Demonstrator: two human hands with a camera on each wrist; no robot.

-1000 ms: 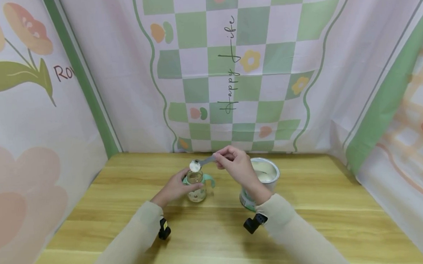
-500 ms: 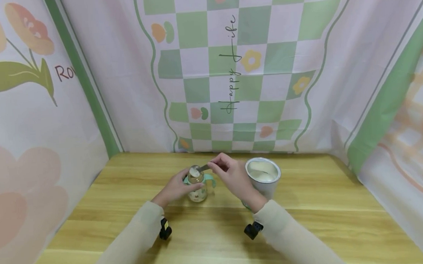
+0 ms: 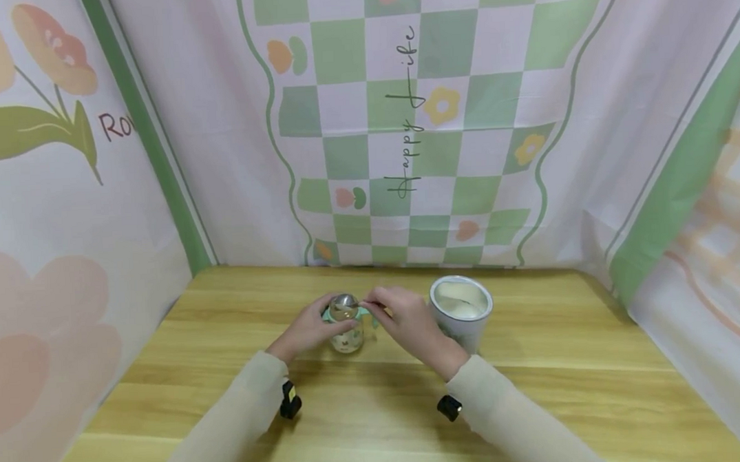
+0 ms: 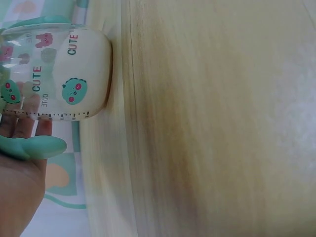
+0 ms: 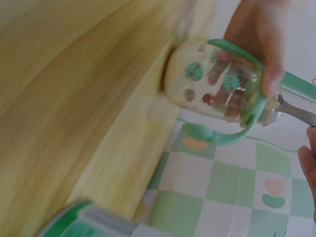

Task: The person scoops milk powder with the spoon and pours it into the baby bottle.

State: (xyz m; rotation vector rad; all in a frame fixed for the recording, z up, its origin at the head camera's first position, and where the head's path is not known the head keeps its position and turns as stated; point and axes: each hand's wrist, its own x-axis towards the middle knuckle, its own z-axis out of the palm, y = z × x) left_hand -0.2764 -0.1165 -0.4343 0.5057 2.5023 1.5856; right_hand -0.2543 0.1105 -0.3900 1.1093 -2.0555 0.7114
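A clear baby bottle [image 4: 54, 74] with green handles and printed cartoon faces stands upright on the table, pale powder or liquid in its lower part. My left hand [image 3: 309, 328] grips it around the upper body, thumb across the front. In the right wrist view the left thumb [image 5: 273, 69] lies along the bottle's neck. My right hand [image 3: 411, 323] pinches the handle of a metal spoon [image 3: 345, 302], whose bowl is tipped over at the bottle's open mouth. The spoon's handle [image 5: 296, 112] shows in the right wrist view.
An open can [image 3: 462, 316] of pale powder stands on the wooden table [image 3: 378, 423], just right of my right forearm. Behind the table hangs a green-and-white checked curtain [image 3: 390, 133]. A black wrist camera [image 3: 449, 407] sits at my right cuff.
My right hand has lowered the spoon to the bottle's mouth and turned it over; the heap of white powder no longer shows in its bowl. The left hand keeps its grip on the bottle.
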